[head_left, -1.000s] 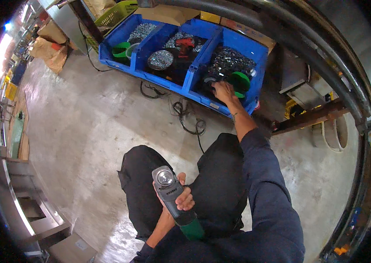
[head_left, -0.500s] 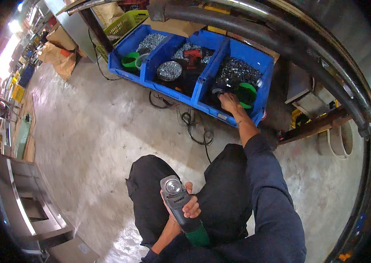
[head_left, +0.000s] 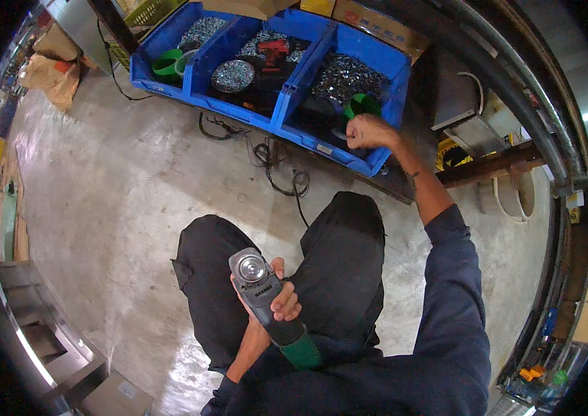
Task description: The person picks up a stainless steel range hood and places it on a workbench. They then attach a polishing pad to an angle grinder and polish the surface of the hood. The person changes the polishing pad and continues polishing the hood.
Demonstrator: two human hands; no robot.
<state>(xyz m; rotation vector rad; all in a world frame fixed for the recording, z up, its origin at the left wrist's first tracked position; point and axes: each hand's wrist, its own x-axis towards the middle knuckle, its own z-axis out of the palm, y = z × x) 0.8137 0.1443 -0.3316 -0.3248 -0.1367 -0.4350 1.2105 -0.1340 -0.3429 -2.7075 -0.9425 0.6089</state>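
Observation:
An angle grinder point(head_left: 269, 298) with a black and green body lies over my lap. My left hand point(head_left: 283, 301) is wrapped round its body, and its head with a round silver flange point(head_left: 251, 267) faces up; no disc shows on it. Closed into a fist, my right hand point(head_left: 369, 132) hovers over the front of the right-hand blue bin point(head_left: 360, 163), just below a green cup point(head_left: 362, 105). Whatever its fingers hold, if anything, is hidden. A greyish round edge shows beside the fingers, too unclear to name. Dark small metal parts point(head_left: 349, 75) are heaped behind in that bin.
The middle blue bin holds a red cordless drill point(head_left: 273, 52) and a bowl of shiny small parts point(head_left: 233, 75). A black cable point(head_left: 266, 163) trails over the floor under the bins. Dark pipes point(head_left: 516, 90) run along the right. A metal frame point(head_left: 37, 333) stands at lower left.
My right hand has drawn up and back from inside the right bin and its fingers have curled in. My view has shifted, moving the bins up and left. The left hand keeps the grinder.

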